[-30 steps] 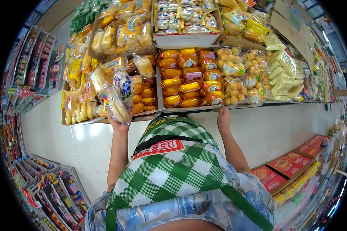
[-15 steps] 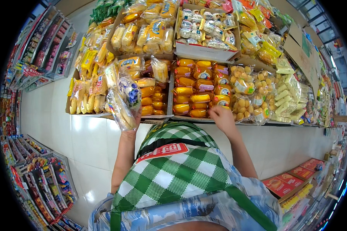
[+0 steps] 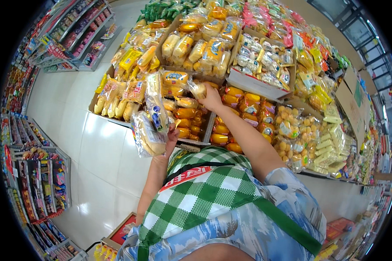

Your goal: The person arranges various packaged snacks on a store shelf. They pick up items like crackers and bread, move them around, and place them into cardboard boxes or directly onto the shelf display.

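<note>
Beside bagged bread (image 3: 151, 140), crowded boxes (image 3: 209, 128)

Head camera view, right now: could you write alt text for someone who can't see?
A left hand holds bagged bread and a right hand touches a wrapped bun. The person wears a green-and-white checked apron, facing boxes full of packaged baked goods.

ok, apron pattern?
Apron: green-and-white check. Best seen in the head view.
</note>
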Tool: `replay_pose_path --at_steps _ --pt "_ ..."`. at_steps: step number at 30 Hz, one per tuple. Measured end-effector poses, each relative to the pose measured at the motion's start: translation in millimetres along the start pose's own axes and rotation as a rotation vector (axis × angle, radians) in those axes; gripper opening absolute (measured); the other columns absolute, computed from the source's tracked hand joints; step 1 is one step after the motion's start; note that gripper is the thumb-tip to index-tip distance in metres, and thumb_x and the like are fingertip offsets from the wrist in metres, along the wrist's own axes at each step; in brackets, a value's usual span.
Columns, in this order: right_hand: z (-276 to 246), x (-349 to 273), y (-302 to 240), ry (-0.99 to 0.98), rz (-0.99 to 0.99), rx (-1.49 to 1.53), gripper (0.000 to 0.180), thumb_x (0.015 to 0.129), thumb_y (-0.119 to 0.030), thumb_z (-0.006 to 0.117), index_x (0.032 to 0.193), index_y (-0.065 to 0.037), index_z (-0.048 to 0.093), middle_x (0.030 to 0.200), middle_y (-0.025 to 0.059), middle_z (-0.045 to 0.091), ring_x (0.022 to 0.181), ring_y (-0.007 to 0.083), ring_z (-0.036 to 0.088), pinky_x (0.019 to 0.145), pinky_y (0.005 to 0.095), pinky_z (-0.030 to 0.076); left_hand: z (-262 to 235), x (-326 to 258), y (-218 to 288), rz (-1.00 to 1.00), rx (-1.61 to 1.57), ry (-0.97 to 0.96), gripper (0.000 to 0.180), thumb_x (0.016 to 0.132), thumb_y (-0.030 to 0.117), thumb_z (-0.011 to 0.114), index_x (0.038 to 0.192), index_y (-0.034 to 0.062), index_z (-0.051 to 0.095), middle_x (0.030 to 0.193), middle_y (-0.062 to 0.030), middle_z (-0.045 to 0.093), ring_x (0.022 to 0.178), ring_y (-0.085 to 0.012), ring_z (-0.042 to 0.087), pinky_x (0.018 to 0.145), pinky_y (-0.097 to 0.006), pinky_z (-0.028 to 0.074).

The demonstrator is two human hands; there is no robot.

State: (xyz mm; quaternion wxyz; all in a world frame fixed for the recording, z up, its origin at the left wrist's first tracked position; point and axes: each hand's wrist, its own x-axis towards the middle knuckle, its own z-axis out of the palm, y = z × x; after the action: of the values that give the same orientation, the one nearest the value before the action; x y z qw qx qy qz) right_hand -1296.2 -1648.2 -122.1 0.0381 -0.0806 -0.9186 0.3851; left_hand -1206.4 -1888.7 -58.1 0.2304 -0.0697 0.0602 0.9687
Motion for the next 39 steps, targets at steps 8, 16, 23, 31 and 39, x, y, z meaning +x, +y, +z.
replay_pose_path --at_steps 8,16,23,31,39 --pt "-41 -19 -63 0.090 -0.046 0.101 0.066 0.068 -0.025 0.075 0.121 -0.001 0.044 0.113 0.0224 0.055 0.106 0.0366 0.052 0.091 0.0412 0.042 12 2 -4 0.008 0.087 0.004 0.030 0.084 0.036 0.057 0.106 0.0166 0.059 0.083 0.0021 0.056 0.076 -0.0141 0.040 0.068 -0.027 0.034" --pt "-102 42 -130 0.339 -0.100 0.420 0.083 0.074 -0.033 0.073 0.133 0.004 0.027 0.117 0.0292 0.051 0.104 0.0388 0.056 0.087 0.0423 0.046 12 9 -4 -0.007 0.107 0.087 0.034 0.086 0.041 0.052 0.105 0.0132 0.057 0.087 -0.0025 0.058 0.072 -0.0178 0.048 0.061 -0.030 0.037" --pt "-131 119 -169 0.307 0.025 -0.230 0.077 0.076 -0.043 0.069 0.131 -0.001 0.036 0.122 0.0276 0.040 0.106 0.0394 0.053 0.086 0.0453 0.046 16 12 -2 -0.049 0.047 0.011 0.031 0.087 0.043 0.051 0.106 0.0185 0.058 0.090 -0.0004 0.061 0.074 -0.0171 0.050 0.062 -0.031 0.038" --pt "-85 137 -137 0.157 -0.238 -0.180 0.056 0.077 -0.032 0.070 0.122 -0.005 0.050 0.121 0.0169 0.043 0.107 0.0347 0.052 0.089 0.0424 0.045 22 11 -2 -0.002 0.108 0.166 0.031 0.085 0.043 0.054 0.098 0.0144 0.056 0.081 -0.0006 0.054 0.069 -0.0178 0.045 0.060 -0.029 0.035" --pt "-96 204 -129 0.395 -0.439 -0.494 0.027 0.074 -0.010 0.063 0.101 -0.004 0.063 0.111 0.0122 0.056 0.104 0.0297 0.054 0.087 0.0386 0.044 13 14 1 -0.024 0.341 -0.041 0.031 0.089 0.036 0.051 0.114 0.0185 0.053 0.102 0.0027 0.061 0.086 -0.0140 0.054 0.059 -0.031 0.042"
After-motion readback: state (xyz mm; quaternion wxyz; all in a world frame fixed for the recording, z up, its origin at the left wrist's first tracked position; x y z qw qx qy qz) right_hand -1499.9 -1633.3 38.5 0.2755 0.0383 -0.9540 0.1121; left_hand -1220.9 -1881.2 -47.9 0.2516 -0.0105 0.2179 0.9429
